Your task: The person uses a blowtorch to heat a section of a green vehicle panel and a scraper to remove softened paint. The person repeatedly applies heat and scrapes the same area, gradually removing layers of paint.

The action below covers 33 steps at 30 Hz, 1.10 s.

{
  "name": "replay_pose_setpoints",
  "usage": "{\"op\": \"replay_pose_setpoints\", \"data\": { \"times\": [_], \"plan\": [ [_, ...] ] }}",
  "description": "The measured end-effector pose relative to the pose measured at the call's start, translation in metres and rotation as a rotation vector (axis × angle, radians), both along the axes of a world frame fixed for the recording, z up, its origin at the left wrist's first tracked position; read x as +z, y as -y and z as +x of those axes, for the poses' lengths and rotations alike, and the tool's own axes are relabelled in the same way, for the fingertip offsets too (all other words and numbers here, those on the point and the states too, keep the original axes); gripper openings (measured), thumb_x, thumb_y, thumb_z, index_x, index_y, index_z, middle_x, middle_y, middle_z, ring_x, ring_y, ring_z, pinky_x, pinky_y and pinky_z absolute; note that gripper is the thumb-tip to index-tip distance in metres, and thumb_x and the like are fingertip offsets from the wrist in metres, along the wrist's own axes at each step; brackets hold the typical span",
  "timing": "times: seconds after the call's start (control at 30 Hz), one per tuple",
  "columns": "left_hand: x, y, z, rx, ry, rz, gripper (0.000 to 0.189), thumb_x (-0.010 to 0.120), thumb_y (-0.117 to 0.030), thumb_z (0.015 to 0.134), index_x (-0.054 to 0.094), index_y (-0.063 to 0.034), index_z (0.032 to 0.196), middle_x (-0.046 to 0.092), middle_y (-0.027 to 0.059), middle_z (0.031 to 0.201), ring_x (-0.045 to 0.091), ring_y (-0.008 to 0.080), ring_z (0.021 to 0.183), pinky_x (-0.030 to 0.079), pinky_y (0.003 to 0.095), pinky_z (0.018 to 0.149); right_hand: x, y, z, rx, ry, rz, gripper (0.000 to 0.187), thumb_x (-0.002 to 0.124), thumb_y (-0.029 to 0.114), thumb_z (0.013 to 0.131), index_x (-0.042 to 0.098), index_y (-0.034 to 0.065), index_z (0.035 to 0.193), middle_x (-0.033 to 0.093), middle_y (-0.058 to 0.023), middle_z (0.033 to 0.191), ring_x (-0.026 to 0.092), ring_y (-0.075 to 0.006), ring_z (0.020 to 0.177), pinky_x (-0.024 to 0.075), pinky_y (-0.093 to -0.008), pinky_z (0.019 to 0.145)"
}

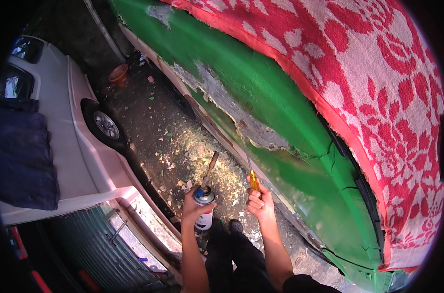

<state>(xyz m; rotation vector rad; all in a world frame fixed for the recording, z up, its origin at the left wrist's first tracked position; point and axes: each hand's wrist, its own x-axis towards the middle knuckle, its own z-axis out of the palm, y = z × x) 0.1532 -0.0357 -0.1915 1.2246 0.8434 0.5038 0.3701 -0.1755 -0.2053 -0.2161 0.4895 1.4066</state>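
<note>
My left hand (194, 206) grips a gas torch (204, 219), a canister with a blue knob and a long metal nozzle (212, 163) angled up and away from me. No flame can be made out. In my right hand (259, 199) is a screwdriver (254, 181) with a yellow translucent handle. Its shaft reaches toward the lower edge of a bare grey patch (240, 113) on the green car body panel (265, 88); whether the tip touches is hard to tell. Around that patch the green paint has ragged, lifted edges.
A red and white floral towel (383, 121) covers the green car's upper side. To the left stands a white pickup (93, 161) with a dark cloth (22, 154) hanging on it. Paint flakes (196, 146) litter the ground, and an orange bucket (119, 74) sits farther off.
</note>
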Motion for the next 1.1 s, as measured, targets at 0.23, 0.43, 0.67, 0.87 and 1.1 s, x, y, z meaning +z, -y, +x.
{"op": "replay_pose_setpoints", "data": {
  "times": [0.23,0.43,0.67,0.87,1.1],
  "plan": [
    [0.003,0.005,0.004,-0.027,0.003,-0.004,0.044,0.085,-0.006,0.064,0.061,-0.0024,0.1,0.066,0.0031,0.09,0.064,0.011,0.083,0.051,0.0273,0.078,0.001,0.011,0.006,0.045,0.016,0.032,0.04,0.042,0.034,0.106,0.054,0.0059,0.132,0.042,0.001,0.06,0.029,-0.0056,0.033,0.0233,-0.0219,0.028],
    [-0.001,0.005,0.008,-0.03,0.009,0.0,0.045,0.086,-0.007,0.065,0.061,-0.0033,0.102,0.066,0.0027,0.093,0.064,0.011,0.085,0.051,0.0271,0.079,0.005,-0.003,0.007,0.039,0.037,-0.014,0.039,0.043,0.034,0.106,0.053,0.0071,0.133,0.041,0.0015,0.061,0.029,-0.0054,0.034,0.0226,-0.0215,0.029],
    [0.0,0.002,0.019,-0.057,0.027,-0.005,0.043,0.085,-0.008,0.065,0.061,-0.0028,0.101,0.066,0.0026,0.093,0.063,0.0103,0.083,0.05,0.0274,0.08,0.007,-0.006,-0.003,-0.006,0.023,-0.02,0.04,0.04,0.032,0.107,0.053,0.0054,0.134,0.044,0.0004,0.06,0.031,-0.0056,0.033,0.0223,-0.0225,0.028],
    [-0.003,0.001,0.016,-0.072,0.018,0.013,0.042,0.085,-0.007,0.065,0.061,-0.0028,0.1,0.066,0.0027,0.089,0.063,0.0104,0.082,0.049,0.0267,0.078,0.008,-0.01,0.005,0.038,0.042,0.011,0.04,0.039,0.03,0.107,0.053,0.0037,0.133,0.042,0.0008,0.06,0.031,-0.0053,0.033,0.023,-0.022,0.028],
    [-0.009,0.003,0.015,-0.055,0.048,0.018,0.044,0.085,-0.01,0.065,0.061,-0.0025,0.101,0.067,0.003,0.091,0.064,0.0116,0.083,0.051,0.0275,0.077,0.017,0.005,0.002,0.007,0.02,0.012,0.04,0.041,0.03,0.107,0.051,0.0032,0.135,0.041,0.0005,0.06,0.031,-0.0054,0.034,0.0233,-0.0218,0.028]
  ]
}}
